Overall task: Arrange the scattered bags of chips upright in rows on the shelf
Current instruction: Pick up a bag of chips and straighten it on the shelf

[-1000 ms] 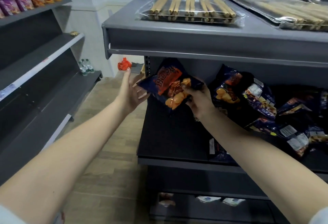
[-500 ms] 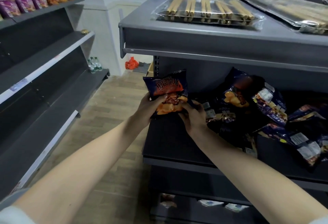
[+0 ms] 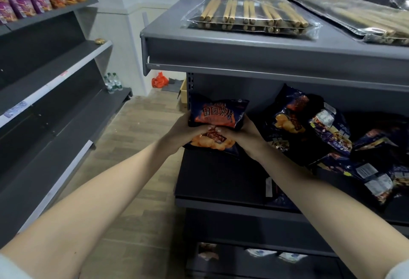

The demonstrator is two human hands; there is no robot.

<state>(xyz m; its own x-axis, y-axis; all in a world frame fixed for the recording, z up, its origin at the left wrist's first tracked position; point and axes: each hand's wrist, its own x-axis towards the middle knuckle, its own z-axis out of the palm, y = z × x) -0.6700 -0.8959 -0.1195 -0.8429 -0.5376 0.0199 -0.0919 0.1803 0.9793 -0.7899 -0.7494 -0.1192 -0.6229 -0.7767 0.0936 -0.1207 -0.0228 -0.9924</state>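
Dark grey metal shelving lines this shop aisle, and on the middle shelf (image 3: 217, 179) the job looks barely begun. One dark blue and orange foil bag of chips (image 3: 218, 112) is held upright at the shelf's left end. The left hand (image 3: 183, 132) and right hand (image 3: 241, 133) grip its lower half, fingers curled round it. No finished row shows. A heap of similar dark bags (image 3: 332, 137) lies tumbled to its right. The heap's count is unclear, as shade and the frame edge cut it off. Whether the held bag's base touches the shelf cannot be told.
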